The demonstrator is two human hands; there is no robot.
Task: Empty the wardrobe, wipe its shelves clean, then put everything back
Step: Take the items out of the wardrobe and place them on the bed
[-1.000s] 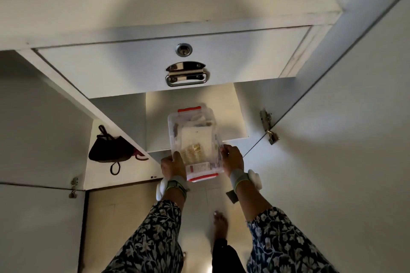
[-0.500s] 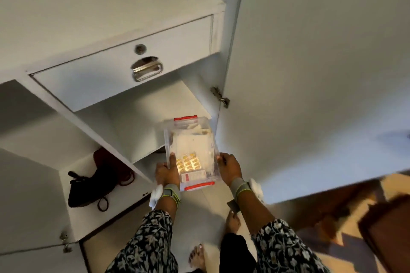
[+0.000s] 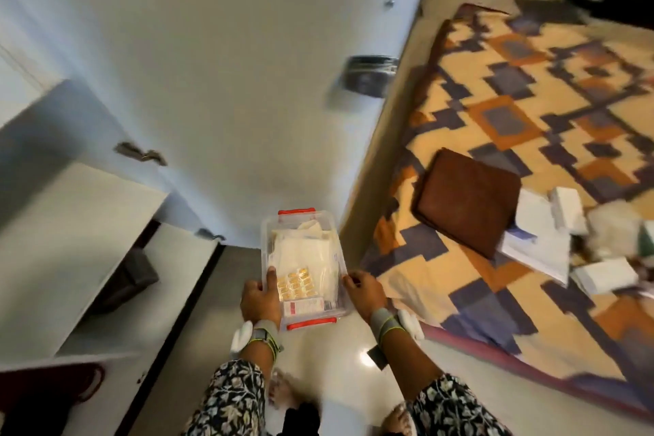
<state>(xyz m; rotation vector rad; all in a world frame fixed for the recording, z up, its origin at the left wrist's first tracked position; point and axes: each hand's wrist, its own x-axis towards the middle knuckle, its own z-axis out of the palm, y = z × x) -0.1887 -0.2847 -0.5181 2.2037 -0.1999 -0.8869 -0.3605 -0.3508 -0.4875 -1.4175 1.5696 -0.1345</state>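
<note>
The box (image 3: 304, 258), clear with red latches and packed with papers and a card of yellow pills, is being held over the floor (image 3: 329, 357), just outside the wardrobe (image 3: 53, 138). It is being gripped at its near end from both sides. The left hand (image 3: 260, 301) is being wrapped round the left rim with the thumb laid along the top, and the right hand (image 3: 364, 292) is being curled over the right rim.

A second ago the box was being drawn off the shelf (image 3: 70, 223) under the drawer. Now it is being carried clear of that shelf and swung right, toward the mattress (image 3: 513, 99). By the look of it, the emptying is being carried on and no wiping is being done yet. A dark thing (image 3: 131, 276), too blurred to name, is being left under the shelf, and a red bag (image 3: 53, 386) at the bottom left.

On the mattress, a brown pad (image 3: 467, 196), papers (image 3: 541, 244) and white cartons (image 3: 566, 209) are being kept toward the right edge. The bare near-left corner is therefore probably being aimed at. The open door (image 3: 230, 81) is being left standing just behind the box, with its edge close beside the mattress's left edge. That narrow pass is likely being minded as the box is being turned.
</note>
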